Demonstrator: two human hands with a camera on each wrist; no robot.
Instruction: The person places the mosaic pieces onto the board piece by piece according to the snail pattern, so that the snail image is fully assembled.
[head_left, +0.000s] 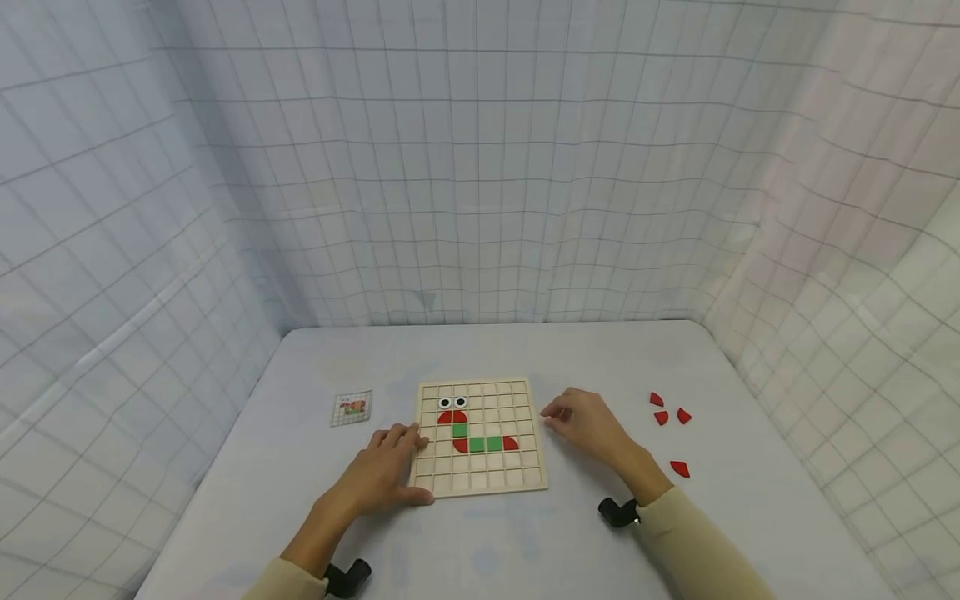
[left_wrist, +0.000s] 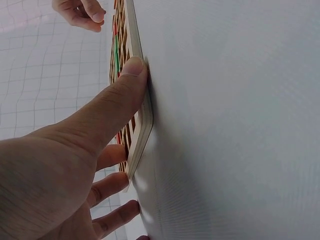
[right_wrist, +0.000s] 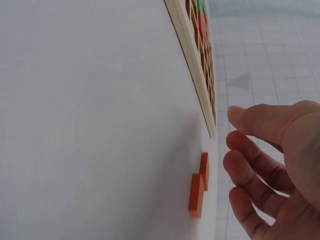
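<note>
Clock directions refer to the head view, read from the board's centre. The grid board lies flat at the middle of the table. Its cells carry two eye pieces at 11 o'clock, with two red quarter pieces directly beneath. A green square follows below the right one; from there a row runs toward 3 o'clock: red quarter, two green squares, red quarter.

Left hand: between 8 and 9 o'clock, fingers spread wide along the board's edge; straight thumb touching the rim near the 7 o'clock corner. Right hand: 3 o'clock, just beside the board; fingers loosely bent, narrow gap to the thumb, nothing held.

Picture card: between 9 and 10 o'clock, apart from the board. Loose red pieces: four, beyond the right hand; three between 2 and 3 o'clock, one between 3 and 4. Lined curtain: 12 o'clock, behind the table.
</note>
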